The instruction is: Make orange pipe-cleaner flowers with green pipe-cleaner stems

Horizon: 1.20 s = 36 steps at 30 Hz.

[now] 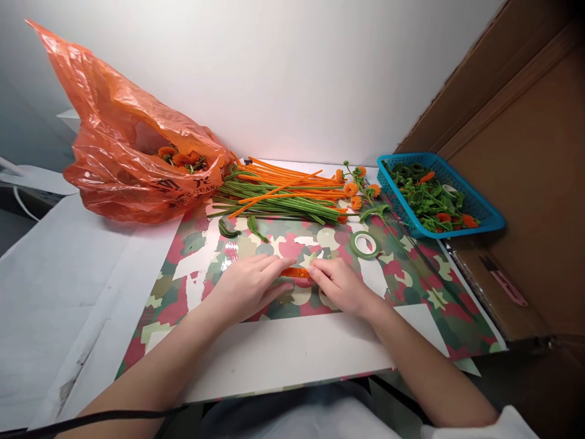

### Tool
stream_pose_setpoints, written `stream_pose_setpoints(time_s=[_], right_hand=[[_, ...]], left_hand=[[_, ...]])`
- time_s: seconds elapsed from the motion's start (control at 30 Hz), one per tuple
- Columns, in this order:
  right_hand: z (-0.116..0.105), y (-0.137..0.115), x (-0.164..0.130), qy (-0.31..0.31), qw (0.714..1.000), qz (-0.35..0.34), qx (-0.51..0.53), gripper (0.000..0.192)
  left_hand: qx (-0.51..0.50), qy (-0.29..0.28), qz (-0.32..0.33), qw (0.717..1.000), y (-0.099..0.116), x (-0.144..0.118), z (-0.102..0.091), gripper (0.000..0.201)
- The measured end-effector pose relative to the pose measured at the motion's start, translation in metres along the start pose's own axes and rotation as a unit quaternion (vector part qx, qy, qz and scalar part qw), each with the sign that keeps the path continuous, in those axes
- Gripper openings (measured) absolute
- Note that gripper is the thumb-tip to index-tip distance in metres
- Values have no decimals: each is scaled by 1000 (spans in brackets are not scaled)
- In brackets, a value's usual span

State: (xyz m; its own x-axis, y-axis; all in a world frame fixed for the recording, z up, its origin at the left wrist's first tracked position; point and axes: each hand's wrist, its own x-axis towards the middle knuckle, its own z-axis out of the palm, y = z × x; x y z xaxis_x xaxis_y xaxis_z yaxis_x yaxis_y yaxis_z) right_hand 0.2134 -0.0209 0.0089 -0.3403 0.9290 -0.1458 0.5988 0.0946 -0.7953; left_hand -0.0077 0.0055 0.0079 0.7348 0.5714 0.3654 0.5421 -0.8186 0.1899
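Both hands are down on the bench: left hand [249,286] and right hand [340,283] pinch the fuzzy orange pipe cleaner [295,272] between fingertips, beside the green tape roll [365,244].

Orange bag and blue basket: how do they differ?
The orange plastic bag is soft, crumpled and translucent; the blue basket is rigid, latticed and rectangular. The bag slumps at the far left, the basket sits far right. Both hold orange and green pipe-cleaner pieces.
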Motion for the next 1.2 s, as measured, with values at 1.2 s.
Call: stream_pose_setpoints(time_s=[1.2], right_hand=[[-4, -4, -5, -184, 953, 69, 231, 37]], left_hand=[[-10, 18, 55, 998, 14, 3, 17, 26]])
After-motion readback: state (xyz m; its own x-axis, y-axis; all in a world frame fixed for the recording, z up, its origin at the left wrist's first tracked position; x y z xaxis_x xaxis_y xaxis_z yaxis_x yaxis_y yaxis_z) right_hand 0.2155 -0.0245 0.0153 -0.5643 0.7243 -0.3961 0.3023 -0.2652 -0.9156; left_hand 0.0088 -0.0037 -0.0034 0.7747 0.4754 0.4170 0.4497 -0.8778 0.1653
